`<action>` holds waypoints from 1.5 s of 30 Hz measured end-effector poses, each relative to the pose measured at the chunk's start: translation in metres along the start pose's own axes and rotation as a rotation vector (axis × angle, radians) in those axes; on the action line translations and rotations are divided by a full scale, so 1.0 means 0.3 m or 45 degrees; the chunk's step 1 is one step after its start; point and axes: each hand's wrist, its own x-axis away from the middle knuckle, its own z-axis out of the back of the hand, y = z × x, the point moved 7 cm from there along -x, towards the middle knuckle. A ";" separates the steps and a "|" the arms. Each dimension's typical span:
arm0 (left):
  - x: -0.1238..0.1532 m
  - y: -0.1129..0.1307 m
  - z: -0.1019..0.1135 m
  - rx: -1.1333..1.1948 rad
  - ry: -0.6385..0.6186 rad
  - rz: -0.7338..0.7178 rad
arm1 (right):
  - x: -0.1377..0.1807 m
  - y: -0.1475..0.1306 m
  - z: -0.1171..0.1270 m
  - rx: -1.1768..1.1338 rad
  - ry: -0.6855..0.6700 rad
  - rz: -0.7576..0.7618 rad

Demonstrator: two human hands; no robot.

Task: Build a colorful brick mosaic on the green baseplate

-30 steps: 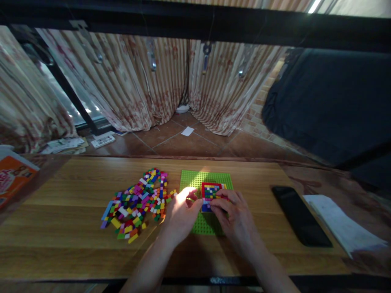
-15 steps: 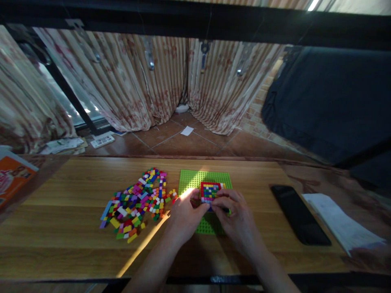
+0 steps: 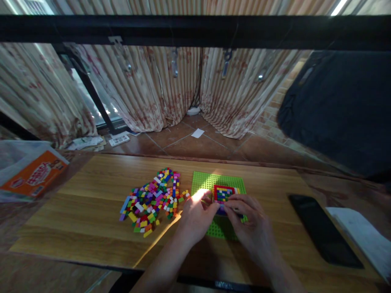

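A green studded baseplate (image 3: 220,231) lies on the wooden table. On it stands a low block of toy building bricks (image 3: 225,195), red along its far and left sides with mixed colours inside. My left hand (image 3: 197,217) curls round the block's near left corner, thumb at the front edge and fingers at the left side. From the right, my right hand (image 3: 249,215) has its thumb and fingertips pinched together at the block's front right. Whatever is between those fingertips is hidden. The two hands cover the block's near corners.
A heap of loose coloured bricks (image 3: 152,199) is spread on the table (image 3: 100,215) left of the baseplate. On the right lie a black phone (image 3: 324,230) and white paper (image 3: 360,234). A plastic bag with an orange label (image 3: 39,173) stands at the far left.
The whole view has shifted, so the table and hands appear further right and more of the orange-labelled bag shows. Both hands stay at the brick block, with only slight finger movement.
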 end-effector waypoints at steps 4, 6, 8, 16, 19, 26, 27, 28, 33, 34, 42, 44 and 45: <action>-0.029 -0.030 0.121 0.136 0.270 0.056 | -0.002 -0.087 -0.039 -0.059 -0.035 0.041; -0.041 -0.032 0.188 0.277 0.358 0.014 | 0.002 -0.131 -0.087 -0.090 -0.121 0.046; -0.045 -0.042 0.254 0.357 0.453 0.019 | 0.012 -0.171 -0.146 -0.124 -0.228 0.051; -0.028 -0.075 0.381 0.624 0.607 0.104 | 0.061 -0.248 -0.335 -0.057 -0.419 0.067; -0.025 -0.083 0.394 0.655 0.616 0.110 | 0.058 -0.255 -0.363 0.007 -0.398 0.086; -0.025 -0.090 0.405 0.629 0.591 0.105 | 0.042 -0.261 -0.408 0.080 -0.441 0.108; -0.024 -0.089 0.403 0.629 0.580 0.113 | 0.041 -0.264 -0.408 0.077 -0.433 0.112; -0.024 -0.087 0.401 0.628 0.565 0.120 | 0.040 -0.266 -0.403 0.063 -0.418 0.110; -0.030 -0.077 0.375 0.578 0.499 0.119 | 0.014 -0.248 -0.310 -0.205 -0.326 -0.040; -0.033 -0.077 0.365 0.558 0.478 0.114 | 0.003 -0.231 -0.277 -0.273 -0.292 -0.095; -0.041 -0.049 0.251 0.382 0.283 0.043 | -0.036 0.069 0.022 -0.269 -0.039 -0.499; -0.043 -0.046 0.218 0.366 0.225 0.050 | -0.028 0.123 0.075 -0.185 -0.064 -0.537; -0.044 -0.045 0.205 0.350 0.211 0.050 | -0.025 0.137 0.095 -0.139 -0.086 -0.533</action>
